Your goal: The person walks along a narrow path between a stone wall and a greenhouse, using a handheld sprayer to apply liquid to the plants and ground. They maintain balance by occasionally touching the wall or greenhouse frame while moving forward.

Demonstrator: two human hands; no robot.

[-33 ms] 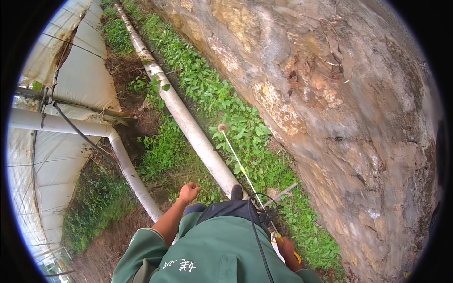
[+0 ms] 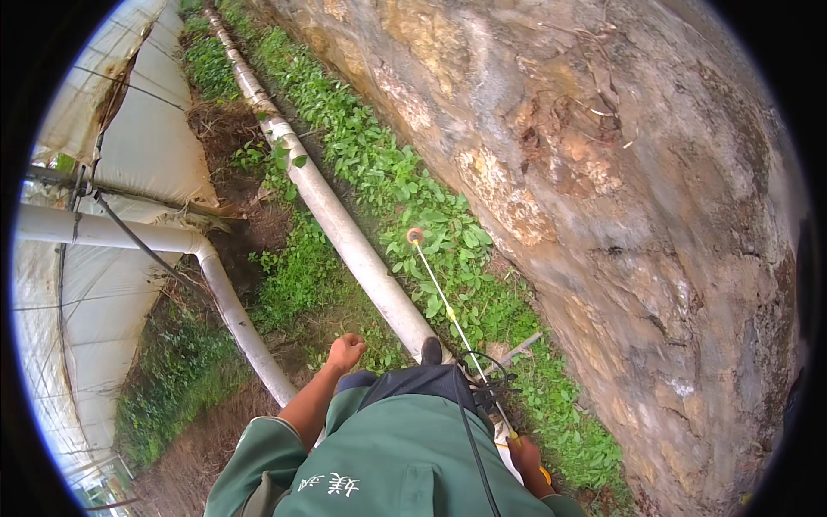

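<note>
My right hand (image 2: 524, 454) is wrapped round the yellow grip end of a long thin spray wand (image 2: 438, 289). The wand slants forward from my right side, and its round orange nozzle head (image 2: 415, 235) hangs over low green plants (image 2: 448, 228). A black hose (image 2: 469, 439) runs down across my green top, and part of it loops by the wand's lower end. My left hand (image 2: 347, 351) is held out at my left side, fingers curled in, with nothing visible in it. The right palm and the rest of the handle are partly hidden.
A thick pale pipe (image 2: 345, 233) lies along the ground ahead, reaching my dark shoe (image 2: 432, 351). A bent white pipe (image 2: 226, 289) and plastic sheeting (image 2: 164, 112) stand on the left. A steep rock wall (image 2: 620, 258) rises on the right. A grey stick (image 2: 515, 351) lies near the wand.
The wand's nozzle end has swung slightly to the right over the plants. My left hand looks the same.
</note>
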